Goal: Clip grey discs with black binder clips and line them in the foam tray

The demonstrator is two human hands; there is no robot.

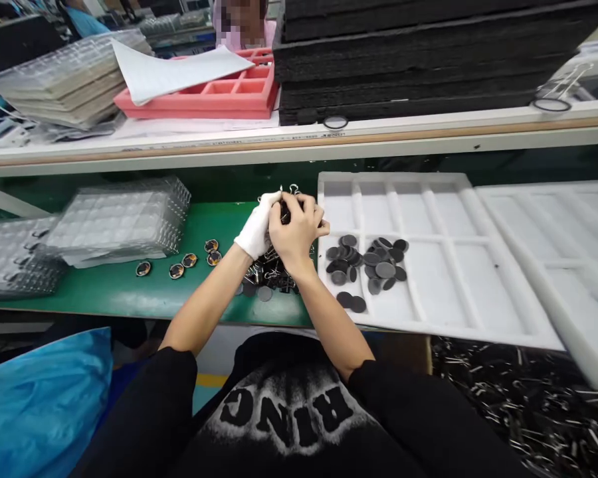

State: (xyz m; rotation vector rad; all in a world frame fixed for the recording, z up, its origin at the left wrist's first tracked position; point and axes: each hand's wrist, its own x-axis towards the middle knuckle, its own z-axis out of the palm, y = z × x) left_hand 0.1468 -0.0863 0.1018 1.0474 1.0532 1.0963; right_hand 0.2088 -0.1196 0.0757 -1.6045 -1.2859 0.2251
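My left hand [258, 224], in a white glove, and my bare right hand [298, 232] are brought together over a pile of black binder clips [274, 271] with silver wire handles. The fingers of both hands are curled and closed, and they hide whatever is between them. More binder clip handles [294, 189] show just beyond my fingertips. Dark flat discs [264, 293] lie at the near edge of the pile. To the left on the green bench [129, 285] are several small round pieces [190, 260] with a black and orange pattern.
A white foam tray [443, 249] with several dark discs [385, 270] stands right of my hands, with a second tray [578, 232] beyond. Stacked clear plastic trays [119, 219] are at left. Above runs a shelf edge [204, 149]; a bin of binder clips [528, 405] sits lower right.
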